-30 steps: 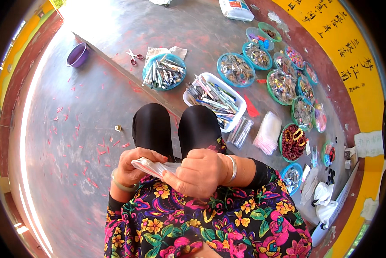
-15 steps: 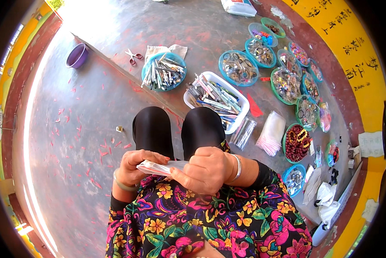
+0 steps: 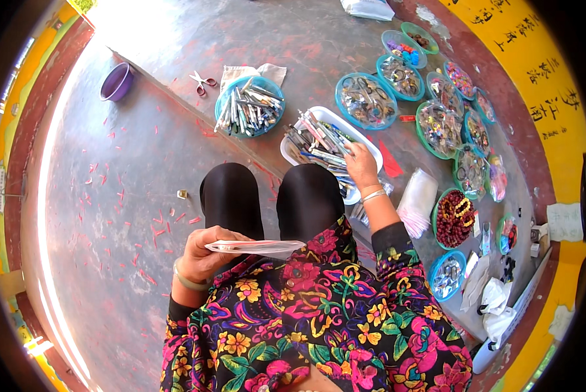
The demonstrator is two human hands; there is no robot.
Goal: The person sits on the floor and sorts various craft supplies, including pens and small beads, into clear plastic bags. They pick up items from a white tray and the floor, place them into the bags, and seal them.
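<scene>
In front of my lap, my left hand [image 3: 211,256] pinches one end of a flat clear plastic bag [image 3: 263,247] with a reddish strip along it. The bag is seen nearly edge-on and sticks out to the right over my knees. My right hand [image 3: 362,164] is at the right side of a white plastic basket [image 3: 376,155] filled with pens [image 3: 322,147]. Its fingers are bent down together onto the pens and seem to grip one; the fingertips are partly hidden.
A blue bowl of pens [image 3: 250,108] stands beyond my knees, with scissors [image 3: 203,83] and a purple basin [image 3: 116,83] further left. Several bowls of small goods, such as a blue one [image 3: 366,101], fill the right side. A stack of clear bags [image 3: 418,202] lies beside my right arm.
My right hand has let go of the plastic bag and moved forward and right to the basket of pens. My left hand keeps the bag, which now extends freely to the right.
</scene>
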